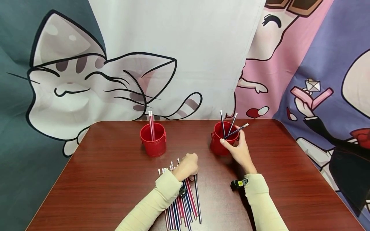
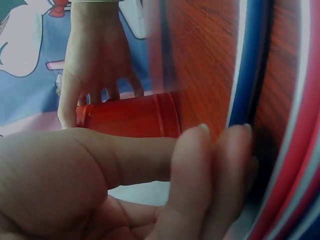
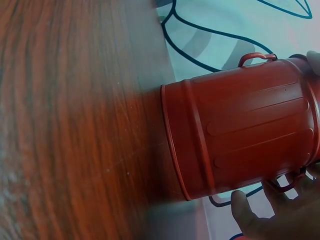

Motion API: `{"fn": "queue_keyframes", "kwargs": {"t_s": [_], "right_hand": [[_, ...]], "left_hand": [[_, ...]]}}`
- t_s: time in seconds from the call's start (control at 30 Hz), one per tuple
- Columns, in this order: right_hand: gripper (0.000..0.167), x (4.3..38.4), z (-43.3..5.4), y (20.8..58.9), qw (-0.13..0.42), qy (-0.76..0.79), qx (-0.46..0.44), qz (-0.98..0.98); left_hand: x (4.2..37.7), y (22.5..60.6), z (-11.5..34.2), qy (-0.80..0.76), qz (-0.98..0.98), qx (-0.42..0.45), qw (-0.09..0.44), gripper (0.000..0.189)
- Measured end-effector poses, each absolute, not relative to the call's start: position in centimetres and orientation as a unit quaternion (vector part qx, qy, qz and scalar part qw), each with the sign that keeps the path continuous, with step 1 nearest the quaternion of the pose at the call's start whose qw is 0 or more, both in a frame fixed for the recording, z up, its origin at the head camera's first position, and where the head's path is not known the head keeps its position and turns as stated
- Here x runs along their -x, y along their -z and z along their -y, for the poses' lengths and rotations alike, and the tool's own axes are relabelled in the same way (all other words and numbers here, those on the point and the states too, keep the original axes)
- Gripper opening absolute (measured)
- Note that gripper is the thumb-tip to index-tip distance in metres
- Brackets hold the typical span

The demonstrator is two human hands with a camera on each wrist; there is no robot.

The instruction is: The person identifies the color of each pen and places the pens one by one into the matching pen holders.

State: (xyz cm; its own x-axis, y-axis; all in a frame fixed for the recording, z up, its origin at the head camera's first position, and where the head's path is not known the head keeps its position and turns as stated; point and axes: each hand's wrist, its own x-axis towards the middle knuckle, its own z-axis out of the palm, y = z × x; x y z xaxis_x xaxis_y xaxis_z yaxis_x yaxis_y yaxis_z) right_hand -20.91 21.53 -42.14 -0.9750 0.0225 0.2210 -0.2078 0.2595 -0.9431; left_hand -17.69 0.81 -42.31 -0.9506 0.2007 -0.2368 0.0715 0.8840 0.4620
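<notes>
My left hand (image 1: 188, 164) is over the upper end of a loose heap of striped pencils (image 1: 182, 205). Its thumb and fingers pinch a dark blue pencil (image 1: 198, 200) at the heap's right side; in the left wrist view this blue pencil (image 2: 246, 65) runs down to the fingertips. My right hand (image 1: 240, 152) grips a red bucket (image 1: 218, 148) near its rim, thumb at the front and fingers on the right side. Several dark pencils with white eraser ends lean inside that bucket. The right wrist view shows the bucket wall (image 3: 255, 130) and its small handles.
A second red bucket (image 1: 154, 149) stands on the left with red pencils (image 1: 152, 128) upright in it. Both buckets are near the back of the brown wooden table (image 1: 110, 179). A printed cartoon cloth (image 1: 202, 57) hangs behind the table's far edge.
</notes>
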Motion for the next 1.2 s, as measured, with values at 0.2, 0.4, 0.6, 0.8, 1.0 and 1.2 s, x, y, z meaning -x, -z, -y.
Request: {"fn": "queue_keyframes", "kwargs": {"t_s": [0.2, 0.4, 0.6, 0.8, 1.0, 1.2], "right_hand": [[0.075, 21.0, -21.6, 42.3, 0.096, -0.602, -0.063, 0.79], [0.076, 21.1, -21.5, 42.4, 0.1, -0.598, -0.067, 0.792], [0.075, 21.0, -21.4, 42.3, 0.113, -0.595, -0.073, 0.793], [0.076, 20.9, -21.4, 42.4, 0.125, -0.586, -0.07, 0.798], [0.077, 21.0, -21.6, 42.5, 0.118, -0.594, -0.073, 0.792], [0.077, 21.0, -21.6, 42.3, 0.118, -0.592, -0.071, 0.794]], "left_hand": [[17.8, 42.7, -1.1, -0.27, -0.951, -0.048, 0.145, 0.011], [17.9, 42.3, -0.6, -0.302, -0.944, -0.065, 0.112, 0.014], [18.5, 40.5, -0.5, -0.312, -0.946, -0.067, 0.06, 0.026], [19.4, 37.8, -0.5, -0.334, -0.939, -0.075, -0.043, 0.016], [20.3, 35.4, -0.8, -0.372, -0.913, -0.092, -0.141, 0.011], [20.8, 33.5, -1.1, -0.373, -0.897, -0.131, -0.196, 0.011]]}}
